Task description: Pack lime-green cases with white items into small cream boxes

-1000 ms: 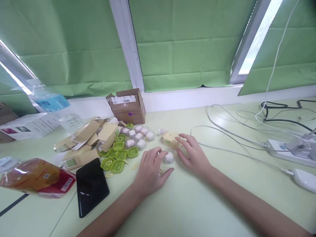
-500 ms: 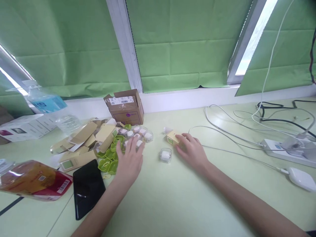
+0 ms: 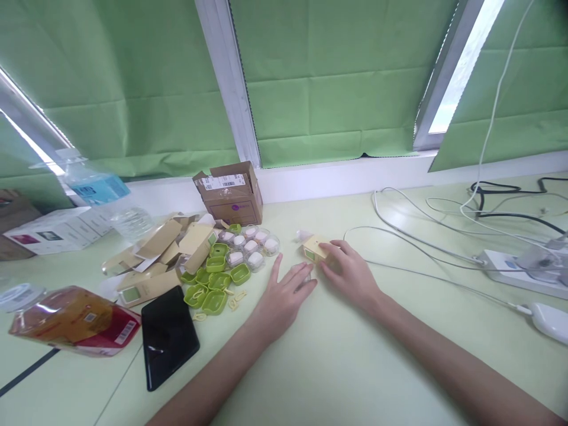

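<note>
My left hand [image 3: 281,296] lies flat on the pale green table [image 3: 337,367], fingers stretched out toward the right. Its fingertips cover the spot where a small clear case with a white insert lay; the case is hidden now. My right hand [image 3: 351,273] rests just beside it, fingers curled onto a small tan box [image 3: 313,248] with a green label. A cluster of clear cases [image 3: 249,245] and several green lids [image 3: 213,285] lie to the left of my left hand.
Flattened tan boxes [image 3: 177,241] are piled at the left beside a brown carton [image 3: 231,192]. A black phone [image 3: 171,337], a tipped amber bottle [image 3: 71,319], a water bottle [image 3: 102,195] and a white box [image 3: 53,228] sit further left. Cables [image 3: 421,236], a power strip [image 3: 523,266] and a white adapter [image 3: 550,319] occupy the right.
My left hand went left to the pile of cases, then came back right and now covers the single clear case. My right hand stayed on the small tan box.
</note>
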A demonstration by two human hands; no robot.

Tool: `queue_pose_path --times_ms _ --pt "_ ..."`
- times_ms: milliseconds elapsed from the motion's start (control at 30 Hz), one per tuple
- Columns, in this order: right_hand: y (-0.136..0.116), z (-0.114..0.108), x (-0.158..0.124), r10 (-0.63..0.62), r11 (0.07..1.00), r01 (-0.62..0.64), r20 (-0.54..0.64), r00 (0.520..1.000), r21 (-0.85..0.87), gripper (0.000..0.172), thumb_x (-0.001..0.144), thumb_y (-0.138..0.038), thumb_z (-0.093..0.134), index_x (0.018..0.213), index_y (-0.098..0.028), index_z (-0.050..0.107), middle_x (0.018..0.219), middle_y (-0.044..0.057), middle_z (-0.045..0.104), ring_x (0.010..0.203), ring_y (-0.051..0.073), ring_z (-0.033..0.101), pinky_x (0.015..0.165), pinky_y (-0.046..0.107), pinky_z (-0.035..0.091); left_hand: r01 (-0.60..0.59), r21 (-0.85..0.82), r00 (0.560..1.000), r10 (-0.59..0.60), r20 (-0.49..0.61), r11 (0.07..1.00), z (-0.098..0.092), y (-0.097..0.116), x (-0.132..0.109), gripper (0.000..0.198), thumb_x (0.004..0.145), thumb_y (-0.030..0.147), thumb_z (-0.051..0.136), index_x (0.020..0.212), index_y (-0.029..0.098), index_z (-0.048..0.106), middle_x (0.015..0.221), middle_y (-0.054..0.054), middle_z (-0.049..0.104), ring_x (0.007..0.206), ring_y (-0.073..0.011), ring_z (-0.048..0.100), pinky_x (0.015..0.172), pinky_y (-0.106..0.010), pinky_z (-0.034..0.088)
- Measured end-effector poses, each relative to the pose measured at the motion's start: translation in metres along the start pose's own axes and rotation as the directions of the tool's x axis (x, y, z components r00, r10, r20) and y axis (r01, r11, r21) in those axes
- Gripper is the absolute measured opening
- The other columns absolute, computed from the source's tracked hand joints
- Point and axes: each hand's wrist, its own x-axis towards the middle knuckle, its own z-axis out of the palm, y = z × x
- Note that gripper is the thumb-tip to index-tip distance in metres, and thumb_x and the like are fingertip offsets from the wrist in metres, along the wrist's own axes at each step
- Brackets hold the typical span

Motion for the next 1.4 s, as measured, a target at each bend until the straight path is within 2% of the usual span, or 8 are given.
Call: queue_pose_path --times_ms 267,567,800,900,1000,1133,1267,1400 --pt "0.004 0.006 -0.003 0.119 0.993 -0.118 0.034 0.992 -0.016 0.052 0.092 -0.037 0.062 0.14 -0.023 0.047 0.124 0.011 0.067 0.108 0.03 0.065 0.088 0.047 0.055 0.258 0.068 0.966 -0.254 -0.055 0.964 -0.002 -0.044 -0.013 0.044 0.093 0.001 0.041 0.125 0.019 0.064 0.148 -0.015 0.056 0.141 -0.0302 0.05 0.122 -0.073 0.01" --pt "-0.019 -0.015 -0.001 -0.22 0.975 0.22 -0.242 0.945 -0.027 0.065 0.094 -0.029 0.062 0.152 -0.024 0.035 0.131 0.014 0.064 0.118 0.032 0.061 0.098 0.052 0.049 0.06 -0.323 0.964 -0.139 -0.226 0.945 -0.006 0.006 -0.005 0.064 0.098 0.017 0.052 0.157 0.018 0.028 0.16 -0.019 0.037 0.15 -0.0292 0.035 0.12 -0.054 0.038" --pt "-0.041 -0.029 -0.011 -0.498 0.861 0.508 -0.238 0.834 -0.02 0.082 0.091 -0.02 0.066 0.159 -0.029 0.021 0.13 0.013 0.068 0.118 0.03 0.064 0.103 0.057 0.047 0.08 -0.855 0.92 -0.368 -0.133 0.512 -0.006 0.015 -0.011 0.068 0.099 0.027 0.055 0.158 0.026 0.022 0.153 -0.019 0.045 0.132 -0.0285 0.055 0.103 -0.045 0.055" --pt "-0.04 -0.025 -0.012 -0.533 0.841 0.542 -0.167 0.83 0.008 0.08 0.093 -0.018 0.063 0.159 -0.03 0.019 0.131 0.012 0.068 0.118 0.028 0.065 0.104 0.055 0.047 0.128 -0.956 0.907 -0.42 0.005 0.265 -0.006 0.016 -0.008 0.069 0.099 0.035 0.057 0.157 0.024 0.022 0.145 -0.019 0.053 0.126 -0.0291 0.06 0.101 -0.045 0.056" --pt "-0.041 -0.02 -0.013 -0.547 0.831 0.555 -0.12 0.828 0.039 0.076 0.095 -0.015 0.06 0.158 -0.031 0.021 0.128 0.01 0.069 0.116 0.026 0.065 0.102 0.052 0.049 0.203 -0.966 0.856 -0.508 0.097 0.158 -0.002 0.017 -0.005 0.073 0.094 0.036 0.066 0.154 0.023 0.028 0.135 -0.016 0.061 0.121 -0.0269 0.063 0.1 -0.044 0.056" --pt "-0.041 -0.016 -0.012 -0.518 0.854 0.519 -0.035 0.855 0.03 0.073 0.095 -0.022 0.061 0.158 -0.025 0.024 0.133 0.015 0.064 0.122 0.03 0.06 0.101 0.051 0.049 0.276 -0.927 0.819 -0.568 0.089 0.253 0.001 0.012 -0.004 0.056 0.088 0.029 0.073 0.138 0.021 0.05 0.137 -0.014 0.061 0.121 -0.0255 0.063 0.104 -0.044 0.055" --pt "-0.034 -0.012 -0.012 -0.433 0.9 0.435 0.046 0.9 -0.027 0.075 0.094 -0.026 0.061 0.159 -0.02 0.023 0.137 0.017 0.061 0.125 0.033 0.058 0.101 0.051 0.049 0.219 -0.893 0.899 -0.437 0.028 0.393 -0.007 0.007 -0.007 0.053 0.089 0.023 0.069 0.14 0.022 0.053 0.147 -0.015 0.053 0.133 -0.0288 0.055 0.106 -0.047 0.054" --pt "-0.026 -0.008 -0.012 -0.415 0.907 0.417 0.052 0.909 -0.052 0.062 0.092 -0.016 0.058 0.15 -0.021 0.038 0.122 0.012 0.069 0.11 0.028 0.065 0.094 0.047 0.051 0.248 -0.916 0.904 -0.415 0.101 0.316 -0.012 0.008 -0.007 0.056 0.094 0.026 0.062 0.147 0.023 0.045 0.15 -0.016 0.051 0.134 -0.0296 0.055 0.108 -0.05 0.053"
